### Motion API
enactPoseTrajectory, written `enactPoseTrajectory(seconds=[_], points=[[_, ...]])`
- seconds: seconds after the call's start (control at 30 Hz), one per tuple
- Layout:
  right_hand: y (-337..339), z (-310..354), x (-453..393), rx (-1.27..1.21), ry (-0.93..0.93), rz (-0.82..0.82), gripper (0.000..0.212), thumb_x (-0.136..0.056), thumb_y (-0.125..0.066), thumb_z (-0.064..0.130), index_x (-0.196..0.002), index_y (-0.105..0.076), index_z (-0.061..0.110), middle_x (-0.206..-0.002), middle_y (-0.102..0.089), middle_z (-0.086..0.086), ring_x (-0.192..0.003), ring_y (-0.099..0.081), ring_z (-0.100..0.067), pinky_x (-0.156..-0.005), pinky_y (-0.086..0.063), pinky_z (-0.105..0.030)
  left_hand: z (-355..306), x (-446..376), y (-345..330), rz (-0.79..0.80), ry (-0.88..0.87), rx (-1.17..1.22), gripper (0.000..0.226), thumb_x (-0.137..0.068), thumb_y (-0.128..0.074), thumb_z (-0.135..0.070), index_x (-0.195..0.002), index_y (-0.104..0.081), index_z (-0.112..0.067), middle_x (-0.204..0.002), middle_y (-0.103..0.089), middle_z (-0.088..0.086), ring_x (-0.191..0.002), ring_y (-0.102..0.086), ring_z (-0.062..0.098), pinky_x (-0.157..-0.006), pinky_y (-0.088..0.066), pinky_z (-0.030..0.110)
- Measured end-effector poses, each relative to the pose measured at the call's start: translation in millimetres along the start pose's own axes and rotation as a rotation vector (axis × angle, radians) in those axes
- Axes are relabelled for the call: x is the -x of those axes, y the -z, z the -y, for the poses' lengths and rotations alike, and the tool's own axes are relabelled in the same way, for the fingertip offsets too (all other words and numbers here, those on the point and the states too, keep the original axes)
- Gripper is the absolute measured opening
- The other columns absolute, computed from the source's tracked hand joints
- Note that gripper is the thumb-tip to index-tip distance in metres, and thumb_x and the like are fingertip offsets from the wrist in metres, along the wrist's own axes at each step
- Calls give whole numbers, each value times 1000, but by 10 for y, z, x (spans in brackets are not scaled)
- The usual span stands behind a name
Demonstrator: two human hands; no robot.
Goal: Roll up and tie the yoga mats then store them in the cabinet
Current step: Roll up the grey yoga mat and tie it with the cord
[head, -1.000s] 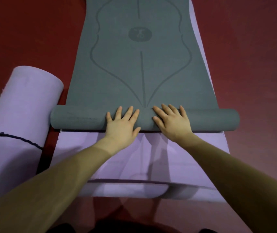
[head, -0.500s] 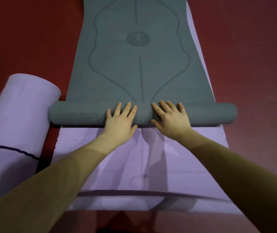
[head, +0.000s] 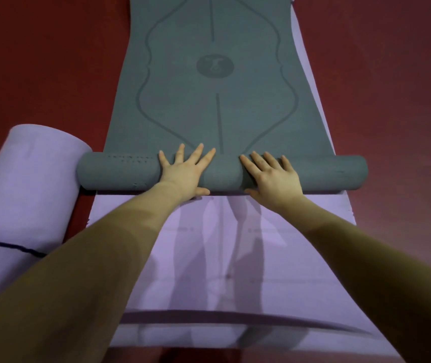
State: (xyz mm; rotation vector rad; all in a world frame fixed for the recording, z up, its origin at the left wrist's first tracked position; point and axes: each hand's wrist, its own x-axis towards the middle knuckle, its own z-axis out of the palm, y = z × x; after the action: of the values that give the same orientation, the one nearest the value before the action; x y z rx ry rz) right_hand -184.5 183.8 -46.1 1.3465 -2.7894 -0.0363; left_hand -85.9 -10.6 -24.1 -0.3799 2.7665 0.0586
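- The left hand (head: pixel 185 172) is laid flat on top of the rolled part of the grey foam yoga mat (head: pixel 217 100), fingers straight and fanned apart, pointing toward 12 o'clock; the thumb is tucked against the near side of the roll.
- The right hand (head: pixel 272 175) is pressed palm-down on the same roll just beside the left one, at its 3 o'clock; its fingers are straight and held closer together, angled toward 11 o'clock, with the thumb at the roll's near edge.
- Nothing is gripped or pinched by either hand; only the curved top of the roll is touched.
- The grey mat's rolled end is seen lying crosswise at mid-frame, while its unrolled length, printed with a round emblem and curved guide lines, is stretched away toward 12 o'clock.
- A lilac flat yoga mat (head: pixel 235 244) is spread beneath the grey one, exposed toward 6 o'clock and along the 3 o'clock edge.
- A lilac rolled yoga mat (head: pixel 23 184), bound by a dark cord (head: pixel 12 247), is placed at 9 o'clock, its end just beside the grey roll's left end.
- Everything is rested on a dark red floor (head: pixel 392 87).
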Motion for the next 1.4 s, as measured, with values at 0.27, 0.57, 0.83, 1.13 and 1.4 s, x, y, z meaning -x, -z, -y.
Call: enactPoseTrajectory(seconds=[0.27,0.57,0.83,1.13,1.4], points=[[-108,-70,8,86,2,-36,100,-48,-90,45,-138,-50,27,-115,-58,-25,-108,-57,-43,-97,-38,-63,28,9,-48,-107,-27,-23,89,-81,-61,-58,-149,-6,-41,-154,-24,-10,-132,-29,33,-105,-20,64],[-37,-31,473,52,85,-173,86,-53,-89,41,-131,-57,22,-98,-61,-20,-85,-60,-38,-90,-46,-53,-33,399,-235,-288,-162,-9,86,-72,-69,-59,-146,-30,-35,-137,-50,-9,-107,-48,33,-94,-34,48],[109,72,1044,-45,134,-65,87,-51,-89,45,-129,-58,22,-94,-63,-17,-78,-59,-36,-76,-50,-44,-135,909,-539,-415,-253,58,88,-51,-83,-58,-130,-57,-28,-108,-69,-5,-76,-56,30,-69,-46,41],[103,116,1355,-133,201,-10,87,-57,-85,49,-134,-53,23,-99,-65,-16,-81,-61,-37,-76,-53,-43,-193,1269,-578,-227,-255,103,86,-68,-71,-62,-143,-38,-36,-131,-57,-9,-96,-51,29,-85,-43,39],[19,465,1383,-147,83,-32,61,-91,-35,59,-143,-42,26,-134,-53,-17,-118,-48,-41,-103,-32,-59,-112,1064,-444,-40,-209,136,90,-73,-59,-69,-148,-15,-44,-142,-40,-17,-112,-41,22,-94,-35,35]])
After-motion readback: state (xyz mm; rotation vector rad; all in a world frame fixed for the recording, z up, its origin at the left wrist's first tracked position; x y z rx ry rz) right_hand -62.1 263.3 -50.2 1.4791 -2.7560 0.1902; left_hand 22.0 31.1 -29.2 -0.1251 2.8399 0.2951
